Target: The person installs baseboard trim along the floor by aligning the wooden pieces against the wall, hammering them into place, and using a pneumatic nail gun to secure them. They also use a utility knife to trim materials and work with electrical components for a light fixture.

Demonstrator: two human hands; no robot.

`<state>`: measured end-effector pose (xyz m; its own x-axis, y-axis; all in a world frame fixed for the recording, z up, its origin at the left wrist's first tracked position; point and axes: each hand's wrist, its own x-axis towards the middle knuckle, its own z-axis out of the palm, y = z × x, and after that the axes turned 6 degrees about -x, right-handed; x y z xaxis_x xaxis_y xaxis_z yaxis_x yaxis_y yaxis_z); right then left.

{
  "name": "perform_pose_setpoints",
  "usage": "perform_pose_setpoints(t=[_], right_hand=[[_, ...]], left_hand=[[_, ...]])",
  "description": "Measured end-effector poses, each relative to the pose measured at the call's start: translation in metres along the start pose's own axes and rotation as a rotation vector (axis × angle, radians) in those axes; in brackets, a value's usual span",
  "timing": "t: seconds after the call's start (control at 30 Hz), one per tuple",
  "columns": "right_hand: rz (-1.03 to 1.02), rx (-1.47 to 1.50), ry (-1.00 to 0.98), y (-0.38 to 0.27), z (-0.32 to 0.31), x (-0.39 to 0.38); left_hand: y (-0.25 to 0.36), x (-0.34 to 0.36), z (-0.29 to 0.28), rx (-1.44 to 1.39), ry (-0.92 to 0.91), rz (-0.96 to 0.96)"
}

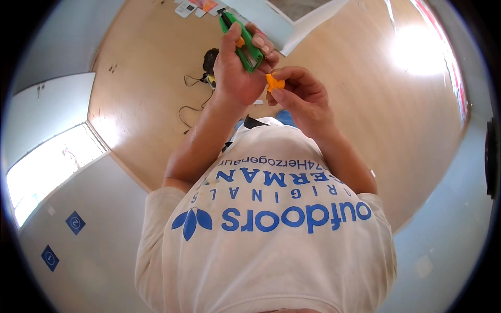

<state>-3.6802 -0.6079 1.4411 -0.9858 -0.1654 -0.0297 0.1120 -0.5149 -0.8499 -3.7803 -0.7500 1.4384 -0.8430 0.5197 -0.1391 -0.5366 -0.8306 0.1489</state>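
A green utility knife (254,58) lies slanted in my left hand (235,78), the fingers wrapped round it. The knife's orange slider (240,42) shows near my left thumb, and its dark end points up and left. Just to the right and lower, my right hand (308,101) pinches a small orange plastic piece (272,82) between thumb and fingers. This piece is apart from the knife's green body, close to its lower end. Whether a blade sticks out at the dark end is too small to tell.
Beyond my left wrist, a dark and yellow object (210,78) with a black cord (187,108) lies on the brown floor (156,68). A pale blue panel (261,21) is at the top, with papers (186,8) left of it. Grey walls (99,224) stand at the sides.
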Motion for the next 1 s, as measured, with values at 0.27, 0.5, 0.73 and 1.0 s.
perform_pose_setpoints(t=[0.27, 0.5, 0.73, 1.0], right_hand=[[-0.055, 0.001, 0.255, -0.093, -0.116, -0.044], [-0.274, -0.001, 0.57, -0.16, -0.209, -0.098], [-0.373, 0.089, 0.803, -0.207, -0.309, -0.13], [-0.462, 0.073, 1.032, -0.281, -0.477, -0.122]], left_hand=[[-0.153, 0.082, 0.05, 0.198, 0.049, -0.103], [-0.289, 0.158, 0.102, 0.448, -0.04, -0.248], [-0.417, 0.237, 0.122, 0.546, -0.169, -0.481], [-0.58, 0.374, 0.152, 0.617, -0.177, -0.736]])
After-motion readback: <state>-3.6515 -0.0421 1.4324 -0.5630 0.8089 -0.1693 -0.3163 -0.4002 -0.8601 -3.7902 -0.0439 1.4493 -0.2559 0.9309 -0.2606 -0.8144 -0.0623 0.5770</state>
